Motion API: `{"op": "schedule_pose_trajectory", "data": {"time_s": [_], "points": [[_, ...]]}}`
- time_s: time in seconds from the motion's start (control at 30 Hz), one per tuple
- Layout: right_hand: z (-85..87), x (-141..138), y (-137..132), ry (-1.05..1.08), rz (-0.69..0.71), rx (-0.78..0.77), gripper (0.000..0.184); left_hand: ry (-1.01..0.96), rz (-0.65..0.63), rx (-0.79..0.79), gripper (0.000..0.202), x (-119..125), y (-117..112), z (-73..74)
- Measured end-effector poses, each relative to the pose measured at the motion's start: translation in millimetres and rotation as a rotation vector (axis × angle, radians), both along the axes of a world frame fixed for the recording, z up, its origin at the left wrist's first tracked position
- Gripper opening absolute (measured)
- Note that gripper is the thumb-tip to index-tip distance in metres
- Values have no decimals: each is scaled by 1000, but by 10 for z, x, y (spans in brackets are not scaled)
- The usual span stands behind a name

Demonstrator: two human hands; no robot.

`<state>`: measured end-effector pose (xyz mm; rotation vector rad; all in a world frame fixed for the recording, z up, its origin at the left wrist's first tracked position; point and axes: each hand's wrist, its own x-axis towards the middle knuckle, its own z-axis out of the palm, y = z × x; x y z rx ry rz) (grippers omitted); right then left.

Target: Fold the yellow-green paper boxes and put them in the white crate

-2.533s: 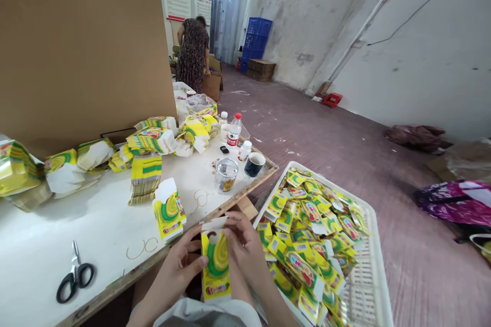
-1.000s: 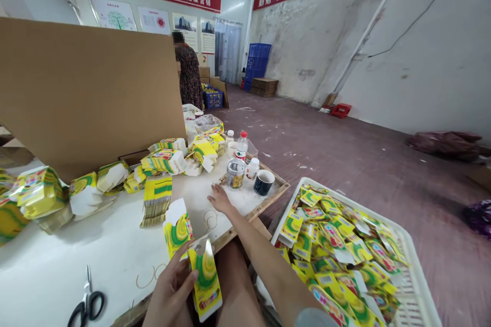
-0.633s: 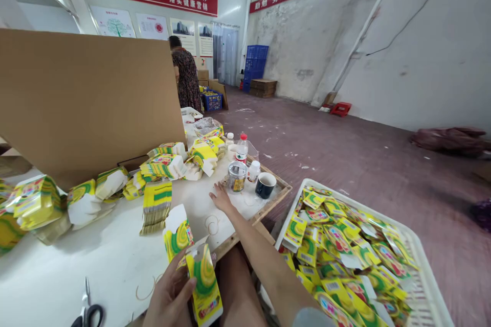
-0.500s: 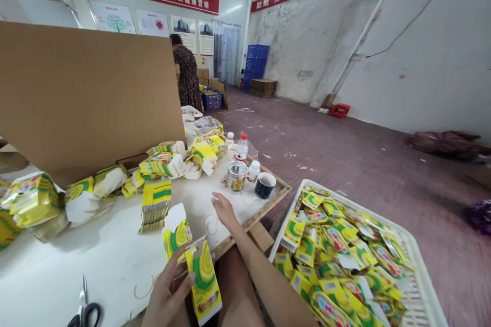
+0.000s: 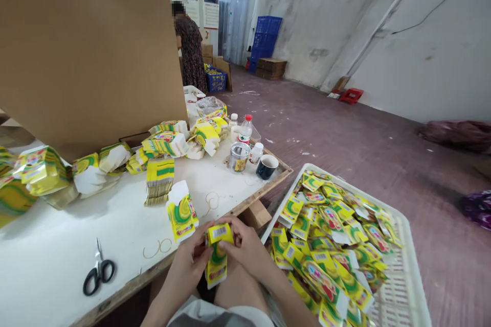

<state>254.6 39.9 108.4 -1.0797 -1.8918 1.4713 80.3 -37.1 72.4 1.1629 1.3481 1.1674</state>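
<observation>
Between my two hands, over my lap, is a small yellow and green carton [image 5: 218, 265], its barcode end up and folded over. My left hand [image 5: 195, 255] grips its left side, fingers behind and thumb at the edge. My right hand [image 5: 241, 240] closes on the upper right side, thumb pressed on the front face. On the table edge just beyond lie loose flat cartons [image 5: 181, 217] with white flaps. Behind them stands a tight stack of flattened cartons [image 5: 160, 179]. Black-handled scissors [image 5: 98, 268] rest open on the table to the left.
A white plastic basket [image 5: 412, 265] full of yellow cartons stands at my right. On the table are a dark mug [image 5: 267, 167], a tin [image 5: 239, 157], bottles [image 5: 246, 127] and carton bundles [image 5: 164, 143]. A cardboard sheet [image 5: 92, 61] rises behind; a person [image 5: 191, 53] stands beyond.
My right hand has come down from over the table to the carton and now grips it with the left. The carton's top end is now folded over. The view has tilted down.
</observation>
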Motion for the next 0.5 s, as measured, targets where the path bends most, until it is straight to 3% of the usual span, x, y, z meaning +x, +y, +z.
{"op": "schedule_pose_trajectory", "data": {"time_s": [0.13,0.27,0.5], "points": [[-3,-41,-41,-135,-59,101,40,-174,-81,-31,50,-5,-24,125],[-39,-43,-49,-183,-21,120,43,-315,-93,-56,59,-6,-18,217],[-64,61,-45,43,-28,88,39,-439,-102,-82,54,11,-22,244]]}}
